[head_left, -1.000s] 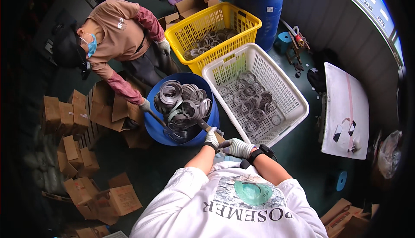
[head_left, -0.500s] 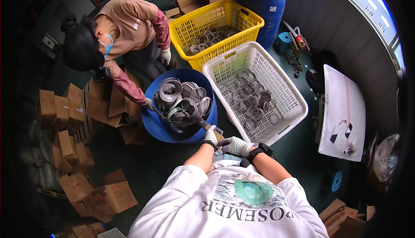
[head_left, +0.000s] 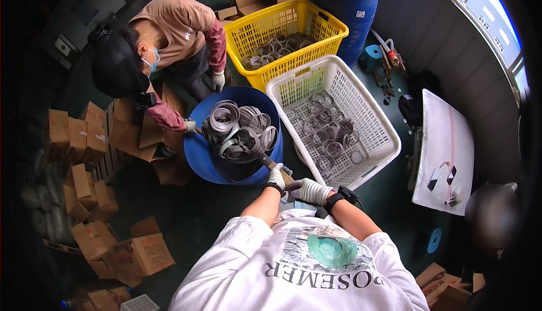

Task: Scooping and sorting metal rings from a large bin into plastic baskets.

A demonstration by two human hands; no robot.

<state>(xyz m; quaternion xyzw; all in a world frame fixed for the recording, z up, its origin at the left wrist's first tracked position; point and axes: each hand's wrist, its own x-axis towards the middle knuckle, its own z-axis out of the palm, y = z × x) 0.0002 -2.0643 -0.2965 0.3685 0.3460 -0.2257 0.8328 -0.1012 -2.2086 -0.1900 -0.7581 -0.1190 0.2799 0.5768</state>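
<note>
My left hand [head_left: 276, 176], in a striped, light work glove, is closed round the near end of a flat wooden bar [head_left: 268, 160]. My right hand [head_left: 309, 191], gloved the same way, grips that end just to the right. From my hands the bar runs to a heap of grey metal rings [head_left: 240, 133] at the mouth of an open blue drum [head_left: 197, 158]. The rings hide its middle, so I cannot tell whether they hang on it. At the drum's far left side a co-worker's gloved hand [head_left: 191, 125] holds what looks like the other end.
Right of the drum stands a white slatted crate [head_left: 370, 167] holding rings; behind it is a yellow crate [head_left: 324, 37], also with rings. A closed blue barrel [head_left: 347, 20] stands at the back. Cardboard boxes [head_left: 149, 254] lie at left. A white panel [head_left: 443, 147] leans at right.
The co-worker's head and upper body have shifted slightly right and lower. My hands and the rings stay almost where they were; the view has turned a little.
</note>
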